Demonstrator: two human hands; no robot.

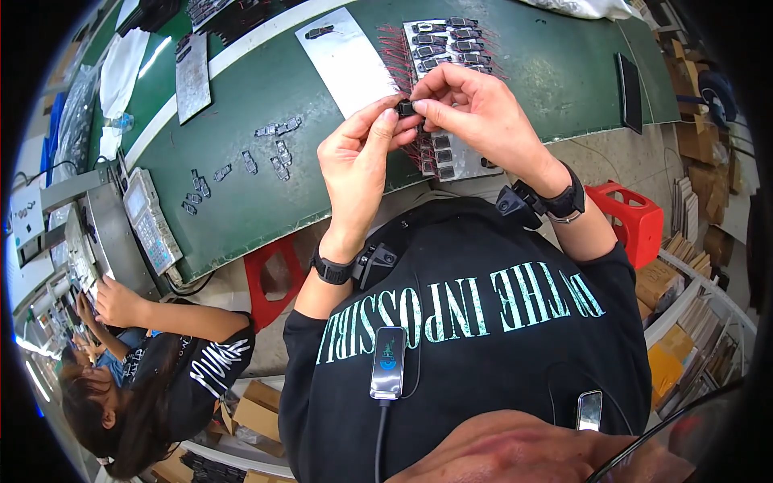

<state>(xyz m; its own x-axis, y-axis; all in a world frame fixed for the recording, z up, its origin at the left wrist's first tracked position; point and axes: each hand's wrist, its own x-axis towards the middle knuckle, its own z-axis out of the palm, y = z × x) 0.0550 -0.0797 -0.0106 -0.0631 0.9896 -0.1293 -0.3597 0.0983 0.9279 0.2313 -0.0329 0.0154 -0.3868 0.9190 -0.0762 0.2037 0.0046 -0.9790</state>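
Note:
Over the near edge of the green table, my left hand (359, 153) and my right hand (481, 106) meet on a small black electronic part (405, 107). The left thumb and fingers pinch it from one side, and my right fingertips press against its other side. Part of it is hidden by the fingers. Directly under my hands lies a pale metal plate (475, 161) with rows of similar black parts (431, 40). Thin red wires (394, 58) stick out along its side.
A white board (342, 68) carries one black part (320, 32). Several loose parts (250, 162) are scattered on the green table (233, 209), left of my hands. A dark flat device (630, 92) lies at right. Red stools (632, 217) stand below the table. A co-worker (161, 362) sits at left beside a machine.

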